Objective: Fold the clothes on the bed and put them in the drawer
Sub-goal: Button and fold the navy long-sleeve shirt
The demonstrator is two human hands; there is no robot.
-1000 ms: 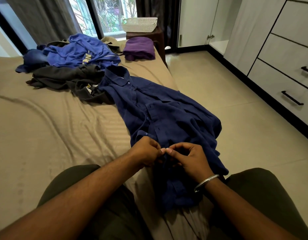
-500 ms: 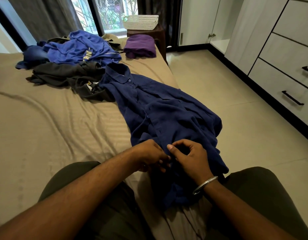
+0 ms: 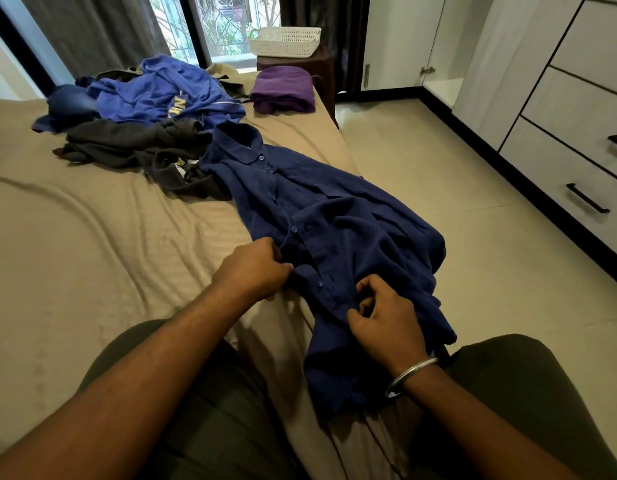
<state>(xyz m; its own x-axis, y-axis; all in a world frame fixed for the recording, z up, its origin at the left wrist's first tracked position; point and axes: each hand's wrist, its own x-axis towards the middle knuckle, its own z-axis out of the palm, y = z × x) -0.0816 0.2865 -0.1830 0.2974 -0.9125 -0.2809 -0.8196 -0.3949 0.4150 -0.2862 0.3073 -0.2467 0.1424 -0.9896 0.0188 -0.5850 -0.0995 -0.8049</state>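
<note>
A navy button-up shirt point(image 3: 335, 230) lies front up along the right edge of the tan bed point(image 3: 75, 237), its collar far from me and its hem hanging over the near corner. My left hand point(image 3: 255, 266) pinches the shirt's left front edge beside a button. My right hand point(image 3: 383, 315), with a metal bangle at the wrist, has its fingers curled on the placket lower down. Farther back lie a dark grey garment point(image 3: 134, 143), a bright blue garment point(image 3: 161, 95) and a folded purple piece point(image 3: 283, 90). White drawers point(image 3: 577, 174) with black handles stand at the right, all shut.
A white perforated basket point(image 3: 284, 41) sits on a dark stand by the window. A cupboard door point(image 3: 397, 39) stands at the back right. Beige floor tiles point(image 3: 438, 174) run between bed and drawers. My knees in olive trousers fill the bottom of the view.
My hands were close together on the placket. They have separated: the left stays near the upper button and the right has slid lower along the shirt front.
</note>
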